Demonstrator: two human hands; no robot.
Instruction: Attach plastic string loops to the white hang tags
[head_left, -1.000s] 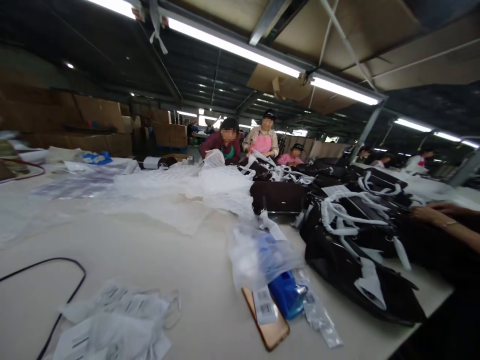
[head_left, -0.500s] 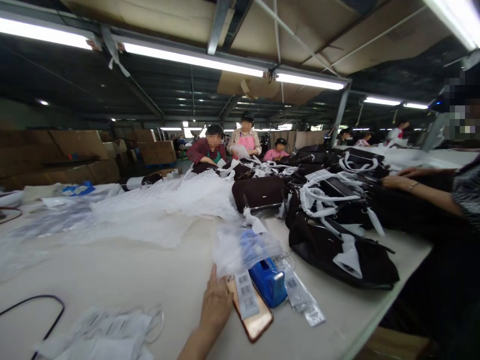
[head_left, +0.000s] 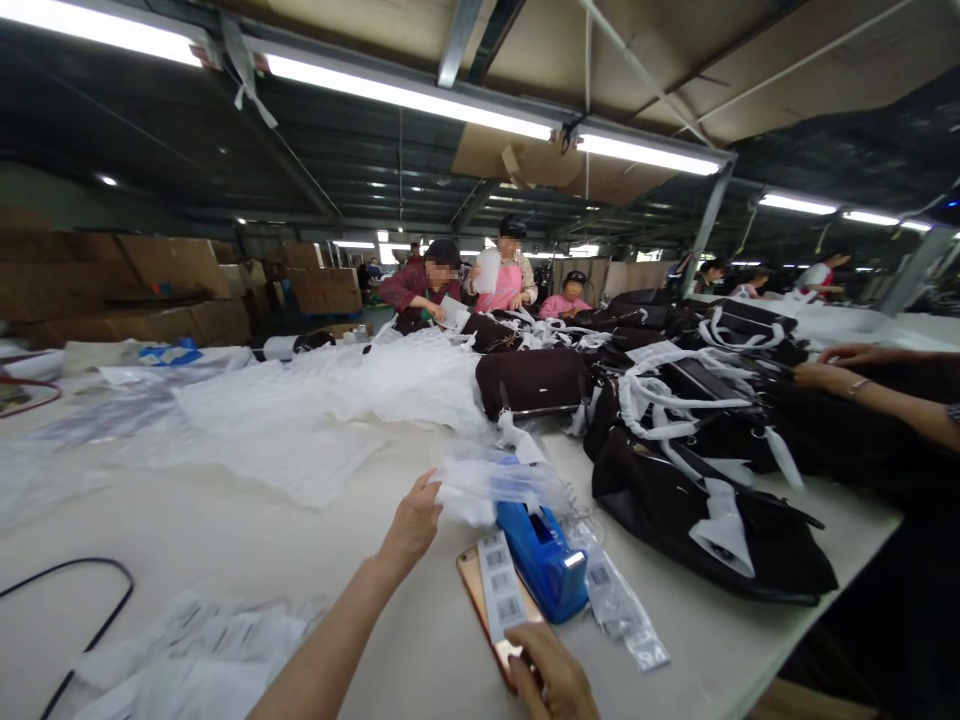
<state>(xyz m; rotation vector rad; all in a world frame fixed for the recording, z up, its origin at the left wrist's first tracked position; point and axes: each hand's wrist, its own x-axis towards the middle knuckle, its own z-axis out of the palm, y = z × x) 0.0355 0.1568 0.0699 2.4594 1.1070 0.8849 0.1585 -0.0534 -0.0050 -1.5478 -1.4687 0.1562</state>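
My left hand is closed on the near left edge of a clear plastic bag, which lies partly over a blue tape dispenser. At the lower end of a gold phone is my right hand, its fingers bent over the phone and the bottom of a barcode label strip. Whether those fingers pinch the strip is too small to tell. Right of the dispenser lies a clear packet with a barcode label.
Dark bags with white-wrapped handles pile up at the right. White wrapping sheets spread across the table. Labelled plastic lies near left. A person's hands touch dark fabric at right; other people stand behind the pile.
My left hand has moved up and left from beside the phone and taken the plastic bag's edge, drawing it off the label strip. My right hand has come into view over the phone.
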